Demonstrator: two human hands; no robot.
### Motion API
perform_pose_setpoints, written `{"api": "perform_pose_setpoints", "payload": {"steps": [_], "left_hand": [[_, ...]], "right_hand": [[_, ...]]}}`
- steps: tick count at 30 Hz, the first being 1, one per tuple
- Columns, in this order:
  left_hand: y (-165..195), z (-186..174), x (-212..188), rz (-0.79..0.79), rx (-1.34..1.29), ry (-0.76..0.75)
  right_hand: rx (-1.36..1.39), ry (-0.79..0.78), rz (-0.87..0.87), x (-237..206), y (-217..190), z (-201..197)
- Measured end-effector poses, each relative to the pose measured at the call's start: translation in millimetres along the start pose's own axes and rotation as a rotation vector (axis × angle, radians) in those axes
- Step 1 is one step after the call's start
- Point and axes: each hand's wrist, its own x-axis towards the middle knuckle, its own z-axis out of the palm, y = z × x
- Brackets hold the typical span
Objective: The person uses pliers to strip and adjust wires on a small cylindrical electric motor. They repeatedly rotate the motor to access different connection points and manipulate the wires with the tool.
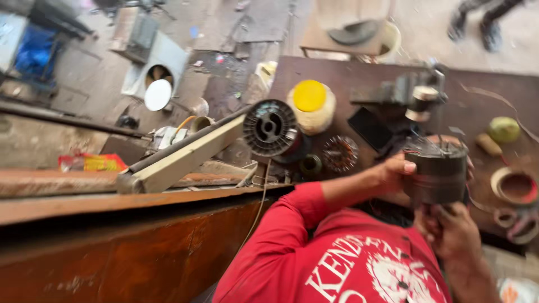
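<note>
Dark brown bench point(348, 70), scuffed, cluttered; picture tilted and slightly blurred. Beyond it a dusty concrete floor point(101, 73) with scrap and a white round disc point(158, 95). Rusty orange metal edge point(112, 202) across the near left, pale wooden bar point(179, 160) lying on it.

On bench: black spool point(270, 127); just beside it a pale jar with yellow lid point(310, 105), contents hidden. Dark vise point(401, 92) further right. Green round thing point(503, 129) near right edge; roll of tape point(514, 187) below it, hollow centre.

Dark cylindrical motor core point(438, 171), wires sticking up from its top, held above bench at right of centre. Left hand point(393, 171) wrapped round its side, thumb on top edge. Right hand point(452, 233) gripping from beneath. Red sleeve point(297, 224) on left arm.
</note>
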Motion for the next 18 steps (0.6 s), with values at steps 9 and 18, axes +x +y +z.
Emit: {"api": "perform_pose_setpoints", "payload": {"steps": [9,18], "left_hand": [[5.1,-42.1,-0.9,0.103,0.709,0.406],[-22.0,-25.2,7.6,0.384,0.689,0.820]], "right_hand": [[-0.552,0.247,-0.174,32.8,-5.5,15.9],[-1.719,0.377,-0.730,49.3,3.9,18.4]]}}
